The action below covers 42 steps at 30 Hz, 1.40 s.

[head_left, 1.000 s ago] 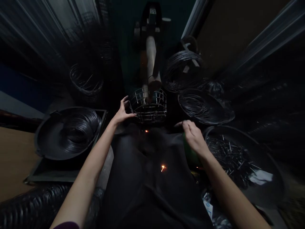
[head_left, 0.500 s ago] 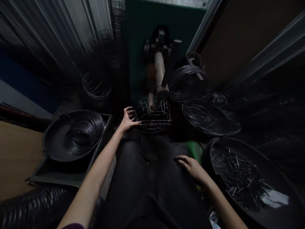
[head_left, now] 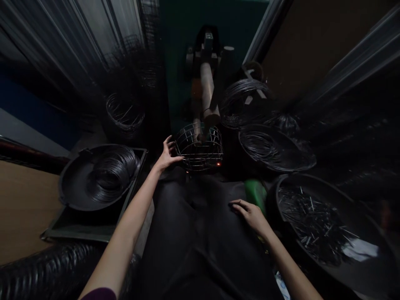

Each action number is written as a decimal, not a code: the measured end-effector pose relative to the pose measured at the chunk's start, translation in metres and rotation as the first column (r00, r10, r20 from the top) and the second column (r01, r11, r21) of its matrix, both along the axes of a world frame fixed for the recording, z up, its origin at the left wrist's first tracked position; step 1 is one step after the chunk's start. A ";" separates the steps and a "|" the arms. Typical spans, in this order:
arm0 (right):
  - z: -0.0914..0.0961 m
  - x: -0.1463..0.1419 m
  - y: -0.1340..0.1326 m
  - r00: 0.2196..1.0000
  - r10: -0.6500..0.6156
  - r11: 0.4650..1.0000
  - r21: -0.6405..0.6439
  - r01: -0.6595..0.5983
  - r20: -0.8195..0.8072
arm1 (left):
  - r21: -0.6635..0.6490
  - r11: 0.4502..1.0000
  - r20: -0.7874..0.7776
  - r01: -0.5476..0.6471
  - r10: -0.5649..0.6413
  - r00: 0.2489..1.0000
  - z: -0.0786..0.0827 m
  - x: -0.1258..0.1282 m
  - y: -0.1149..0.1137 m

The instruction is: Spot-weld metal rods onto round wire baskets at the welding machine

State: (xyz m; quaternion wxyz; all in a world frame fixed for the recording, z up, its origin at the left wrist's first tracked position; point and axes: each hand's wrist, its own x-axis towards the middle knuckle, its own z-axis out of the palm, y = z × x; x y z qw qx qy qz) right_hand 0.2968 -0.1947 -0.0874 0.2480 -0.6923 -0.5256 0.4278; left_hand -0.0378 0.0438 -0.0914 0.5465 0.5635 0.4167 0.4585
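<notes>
In front of my lap a round wire basket [head_left: 203, 156] of thin metal rods sits under the welding machine's arm [head_left: 207, 87]. The machine's lower rod reaches inside the basket. My left hand [head_left: 168, 156] grips the basket's left side, thumb along the front wires and fingers bent behind them. Over my right thigh, my right hand [head_left: 250, 212] hangs with its fingers pressed together. Its fingertips look dark, and what they hold, if anything, I cannot make out. Two small orange sparks glow by the basket's lower edge.
On the left, a black pan [head_left: 75, 187] with coiled wire rings rests on a metal frame. To the right stand a pan [head_left: 290, 166] of wire rings and a larger pan [head_left: 371, 233] of short rods with a white scrap. A green object [head_left: 255, 193] is beside my right hand.
Orange sparks have appeared near the basket's lower edge. My left hand stays at the basket's side, and my right hand stays over my thigh. The whole view has shifted slightly.
</notes>
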 end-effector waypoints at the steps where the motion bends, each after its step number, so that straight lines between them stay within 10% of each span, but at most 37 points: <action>1: -0.001 0.000 -0.001 1.000 0.010 1.000 0.022 -0.010 0.007 | -0.016 1.000 0.025 -0.008 0.008 1.000 -0.001 0.001 0.000; 8: 0.042 -0.016 0.010 0.990 -0.069 0.996 0.047 0.075 -0.121 | 0.208 0.960 0.046 -0.185 0.180 0.983 0.009 -0.006 -0.020; 12: 0.111 -0.053 0.042 0.987 0.060 0.980 0.197 -0.030 -0.149 | 0.469 0.882 -0.186 -0.055 0.159 0.970 0.038 -0.014 -0.052; 16: 0.147 -0.087 0.090 0.928 0.353 0.935 0.085 -0.345 -0.116 | 0.579 0.796 -0.473 0.178 0.150 0.868 0.072 -0.002 -0.077; 20: 0.137 -0.104 0.113 0.859 0.398 0.872 0.159 -0.463 0.322 | 0.555 0.771 -0.611 0.311 0.124 0.782 0.088 0.013 -0.085; 27: 0.128 -0.102 0.097 0.395 0.374 0.692 0.031 -0.721 0.839 | 0.538 0.794 -0.588 0.282 0.114 0.801 0.081 0.025 -0.078; 42: 0.129 -0.095 0.112 0.369 0.313 0.642 0.091 -0.761 0.875 | 0.508 0.827 -0.540 0.240 0.089 0.837 0.078 0.030 -0.067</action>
